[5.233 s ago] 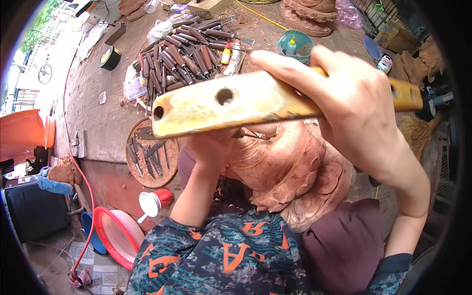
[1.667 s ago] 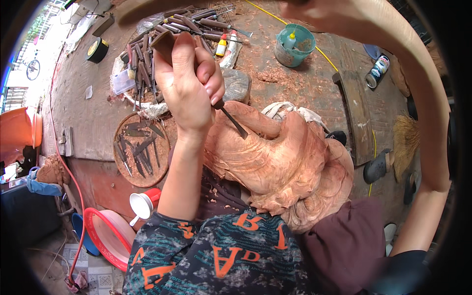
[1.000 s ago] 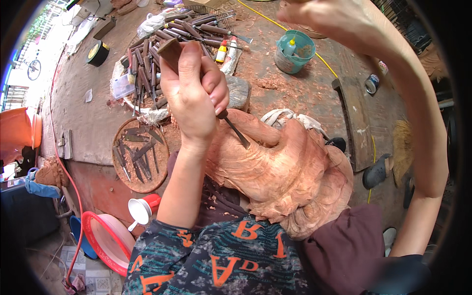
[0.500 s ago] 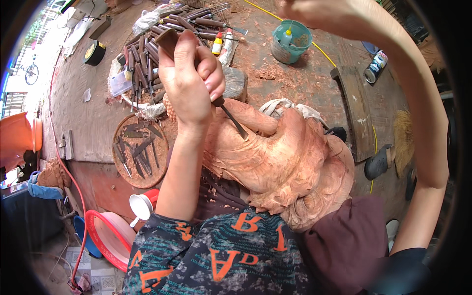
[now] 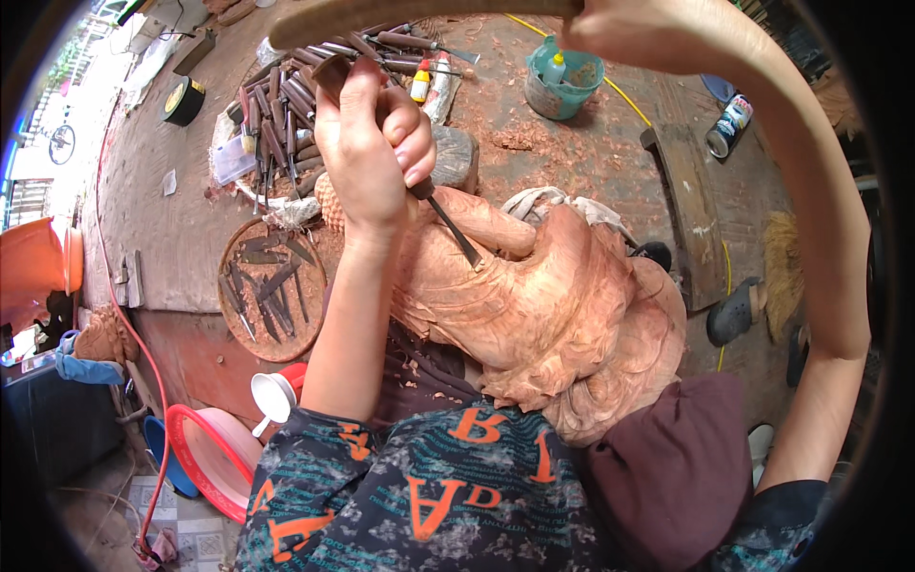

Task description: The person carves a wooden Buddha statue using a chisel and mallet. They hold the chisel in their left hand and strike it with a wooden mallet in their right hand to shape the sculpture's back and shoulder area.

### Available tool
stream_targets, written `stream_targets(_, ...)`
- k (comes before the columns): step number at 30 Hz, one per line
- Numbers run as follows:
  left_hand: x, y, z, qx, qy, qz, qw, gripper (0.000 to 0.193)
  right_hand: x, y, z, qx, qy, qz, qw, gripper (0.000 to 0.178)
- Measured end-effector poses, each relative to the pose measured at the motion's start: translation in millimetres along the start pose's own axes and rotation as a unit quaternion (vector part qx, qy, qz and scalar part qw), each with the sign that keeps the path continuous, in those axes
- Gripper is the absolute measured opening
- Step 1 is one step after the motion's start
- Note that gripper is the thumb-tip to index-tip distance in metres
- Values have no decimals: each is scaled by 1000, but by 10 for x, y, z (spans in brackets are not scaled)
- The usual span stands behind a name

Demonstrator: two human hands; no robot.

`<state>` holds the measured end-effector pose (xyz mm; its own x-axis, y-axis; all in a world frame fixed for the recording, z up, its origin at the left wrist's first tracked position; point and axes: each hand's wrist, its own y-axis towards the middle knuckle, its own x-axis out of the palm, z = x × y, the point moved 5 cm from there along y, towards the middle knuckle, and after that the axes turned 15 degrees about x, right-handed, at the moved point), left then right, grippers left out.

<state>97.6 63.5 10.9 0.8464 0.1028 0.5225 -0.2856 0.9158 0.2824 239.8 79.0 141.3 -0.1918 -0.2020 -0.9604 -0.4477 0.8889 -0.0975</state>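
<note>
The wooden mallet (image 5: 419,11) has swung back up since half a second ago: it now lies as a pale, curved bar across the top edge of the view, gripped by the right hand (image 5: 658,29), whose fingers wrap its handle, though the rim of the view cuts off part of them. The left hand (image 5: 367,153) has hardly shifted over the last second or two; its fingers are curled tight round the dark, rounded handle of the chisel (image 5: 448,221), so the blade keeps its place on the carving between blows. Judged from that, the work is a run of repeated strikes on one spot, with the mallet raised between them.

The chisel's thin steel shank slants down and to the right from below the left fingers, its tip resting on the wood carving (image 5: 553,315). This is a large, reddish-pink block, matte and ridged with tool marks, worked into bulging, folded forms, and it rests against the person's lap just below the left fingers.

Beyond the left fingers, on the rough, dusty counter (image 5: 172,229), lie a heap of dark-handled chisels (image 5: 295,86), a round wooden tray (image 5: 272,291) with more blades, a roll of black tape (image 5: 181,100) and a teal plastic bucket (image 5: 562,76).
</note>
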Motion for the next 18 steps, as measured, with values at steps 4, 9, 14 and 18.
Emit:
stream_targets(4, 3, 5, 18, -1, 12, -1, 1000, 16, 49, 205, 53, 174, 65, -98, 978, 44)
stream_targets(9, -22, 17, -29, -27, 0, -4, 1000, 16, 48, 128, 126, 71, 132, -149, 977, 40)
stream_targets(14, 12, 51, -85, -33, -7, 4, 999, 13, 159, 82, 154, 26, 89, -54, 994, 42)
stream_targets(18, 21, 72, -123, -15, 2, 49, 999, 14, 157, 194, 365, 67, 148, -200, 966, 49)
